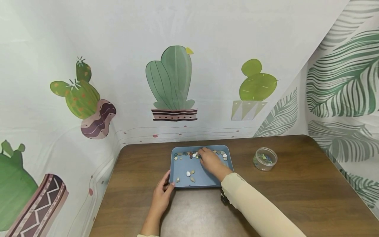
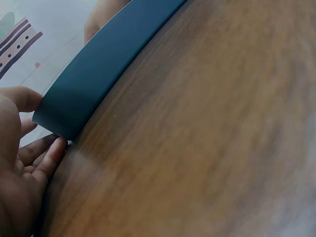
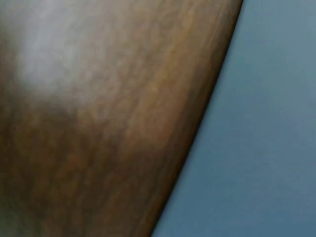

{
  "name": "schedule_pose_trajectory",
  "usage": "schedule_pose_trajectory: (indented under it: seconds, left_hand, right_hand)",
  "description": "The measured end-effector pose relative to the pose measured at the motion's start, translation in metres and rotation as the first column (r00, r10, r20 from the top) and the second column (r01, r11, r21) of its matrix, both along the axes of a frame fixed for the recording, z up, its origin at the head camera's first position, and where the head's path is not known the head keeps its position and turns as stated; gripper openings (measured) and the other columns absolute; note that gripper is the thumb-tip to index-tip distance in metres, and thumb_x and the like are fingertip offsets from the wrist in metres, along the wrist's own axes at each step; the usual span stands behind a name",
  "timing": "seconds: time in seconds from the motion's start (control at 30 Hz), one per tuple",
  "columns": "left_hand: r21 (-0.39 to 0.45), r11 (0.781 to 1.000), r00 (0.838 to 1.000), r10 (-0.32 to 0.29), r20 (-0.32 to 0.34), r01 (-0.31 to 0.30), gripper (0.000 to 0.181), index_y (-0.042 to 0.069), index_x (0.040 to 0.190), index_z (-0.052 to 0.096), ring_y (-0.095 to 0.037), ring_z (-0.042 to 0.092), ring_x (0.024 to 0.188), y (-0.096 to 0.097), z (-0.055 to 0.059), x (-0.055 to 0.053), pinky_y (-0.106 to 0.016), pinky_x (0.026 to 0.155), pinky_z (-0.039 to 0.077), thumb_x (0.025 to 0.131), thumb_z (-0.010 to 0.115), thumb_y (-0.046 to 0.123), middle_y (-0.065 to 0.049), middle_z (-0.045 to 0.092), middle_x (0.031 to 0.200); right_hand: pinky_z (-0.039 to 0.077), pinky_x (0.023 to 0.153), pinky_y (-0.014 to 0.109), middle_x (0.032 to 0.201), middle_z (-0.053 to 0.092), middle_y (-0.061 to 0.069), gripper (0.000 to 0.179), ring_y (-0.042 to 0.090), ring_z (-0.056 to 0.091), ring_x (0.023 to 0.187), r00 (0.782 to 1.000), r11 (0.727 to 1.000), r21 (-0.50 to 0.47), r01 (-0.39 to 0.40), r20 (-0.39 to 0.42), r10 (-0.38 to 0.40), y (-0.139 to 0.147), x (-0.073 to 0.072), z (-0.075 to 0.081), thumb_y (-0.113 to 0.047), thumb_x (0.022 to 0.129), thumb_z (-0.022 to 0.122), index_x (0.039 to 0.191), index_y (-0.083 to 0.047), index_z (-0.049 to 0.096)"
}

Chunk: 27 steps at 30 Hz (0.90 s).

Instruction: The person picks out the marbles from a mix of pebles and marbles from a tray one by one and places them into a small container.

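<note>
A shallow blue tray point(image 1: 207, 179) lies on the table, and pebbles point(image 1: 180, 153) line its far side in a row. My left hand point(image 1: 162, 191) holds the tray's near left corner, with the thumb at the front and the fingers along the left side. Close up in the left wrist view, the same hand point(image 2: 24, 158) has its fingertips against the corner of the tray wall point(image 2: 84, 74). My right hand point(image 1: 211, 162) reaches over the tray, fingers bent down among the pebbles at the far wall. Its fingertips are partly hidden, so I cannot tell whether they pinch a pebble.
A white pebble point(image 1: 188, 173) lies with several tan ones in the tray's near left part. To the right, a clear round tub point(image 1: 265, 159) with small greenish and blue pieces stands on the brown wooden table point(image 1: 296, 191). A cactus-print cloth point(image 1: 213, 82) hangs behind.
</note>
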<state>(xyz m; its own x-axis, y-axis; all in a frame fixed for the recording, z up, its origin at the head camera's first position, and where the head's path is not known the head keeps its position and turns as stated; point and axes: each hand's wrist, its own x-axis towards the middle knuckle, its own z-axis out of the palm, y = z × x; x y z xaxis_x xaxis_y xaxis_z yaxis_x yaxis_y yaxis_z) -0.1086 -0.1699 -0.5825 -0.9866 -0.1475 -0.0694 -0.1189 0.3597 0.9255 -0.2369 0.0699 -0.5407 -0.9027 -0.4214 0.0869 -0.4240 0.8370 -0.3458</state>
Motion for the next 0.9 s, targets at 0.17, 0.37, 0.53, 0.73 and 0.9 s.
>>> schedule_pose_trajectory:
  seconds: [0.17,0.37,0.53,0.73,0.9]
  left_hand:
    - [0.006,1.0,1.0,-0.002,0.002,0.002,0.055,0.031,0.149,0.05,-0.022,0.061,0.112,0.001,0.0,0.0,-0.025,0.087,0.052,0.098,0.065,0.025,-0.014,0.059,0.137]
    - [0.007,1.0,1.0,0.002,-0.003,-0.002,0.055,0.031,0.15,0.05,-0.023,0.062,0.114,0.001,0.001,0.0,-0.025,0.088,0.052,0.098,0.065,0.025,-0.015,0.058,0.139]
    - [0.014,1.0,1.0,0.001,0.0,-0.001,0.055,0.03,0.15,0.049,-0.024,0.062,0.115,0.001,0.0,0.001,-0.024,0.088,0.052,0.098,0.065,0.025,-0.016,0.058,0.14]
    - [0.018,1.0,1.0,-0.004,-0.008,0.004,0.055,0.029,0.15,0.049,-0.024,0.062,0.115,0.001,0.0,0.001,-0.024,0.088,0.052,0.098,0.066,0.024,-0.016,0.058,0.14]
    - [0.022,1.0,1.0,-0.001,-0.014,0.001,0.055,0.03,0.15,0.049,-0.024,0.062,0.116,0.001,-0.001,0.001,-0.023,0.089,0.052,0.098,0.066,0.024,-0.015,0.058,0.14]
  right_hand:
    - [0.055,0.093,0.041,0.113,0.065,0.012,0.026,0.028,0.065,0.109,1.0,0.999,-0.049,0.016,0.027,-0.015,0.002,-0.001,-0.002,-0.008,0.096,0.066,0.121,-0.003,0.065]
    - [0.055,0.087,0.037,0.106,0.064,0.008,0.017,0.022,0.065,0.098,0.997,0.986,-0.154,0.066,0.051,-0.059,0.006,-0.006,-0.007,-0.006,0.094,0.067,0.111,-0.004,0.068]
    - [0.056,0.087,0.039,0.106,0.064,0.009,0.018,0.024,0.065,0.098,0.997,0.978,-0.195,0.071,0.048,-0.062,0.01,-0.001,-0.005,-0.005,0.093,0.067,0.111,-0.002,0.068]
    - [0.056,0.083,0.036,0.103,0.064,0.006,0.017,0.02,0.065,0.092,0.995,0.97,-0.223,0.098,0.044,-0.091,0.014,0.003,-0.004,-0.007,0.094,0.067,0.111,-0.005,0.068]
    - [0.057,0.082,0.038,0.102,0.065,0.01,0.016,0.023,0.067,0.093,0.995,0.945,-0.313,0.097,0.011,-0.098,0.02,0.009,0.005,-0.005,0.093,0.067,0.108,-0.002,0.067]
